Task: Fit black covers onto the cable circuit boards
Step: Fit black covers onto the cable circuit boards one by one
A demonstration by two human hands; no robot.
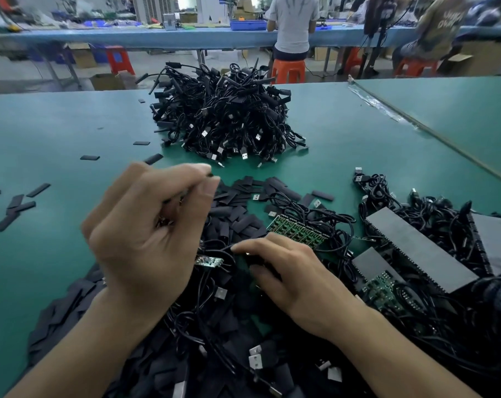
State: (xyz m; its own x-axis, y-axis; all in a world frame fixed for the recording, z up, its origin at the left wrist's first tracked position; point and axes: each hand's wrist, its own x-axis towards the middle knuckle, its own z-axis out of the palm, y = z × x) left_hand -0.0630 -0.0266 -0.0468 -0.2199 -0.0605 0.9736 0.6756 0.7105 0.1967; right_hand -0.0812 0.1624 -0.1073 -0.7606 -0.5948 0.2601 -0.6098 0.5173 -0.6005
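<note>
Covers (14,208) lie scattered flat on the green table (57,124), well out to the left of our raised left hand (146,225), loose and within reach so one can be picked up at a time. That hand is curled tight, thumb and forefinger pressed together on a small dark sliver at their tips; it is blurred, but we take it for a black cover (210,175) lifted clear, ready to slide on. Just under the hand's heel a bare circuit board (209,261) pokes out, not yet covered. Far beyond the pinch rises the heap of finished cables (229,124). To the right our right hand (286,271) sits low in the tangle, fingers bent, forefinger and thumb nipping a black cable (215,249), likely to steady the board. Further right wait a panel of green boards (298,234) and grey strips (421,248)
</note>
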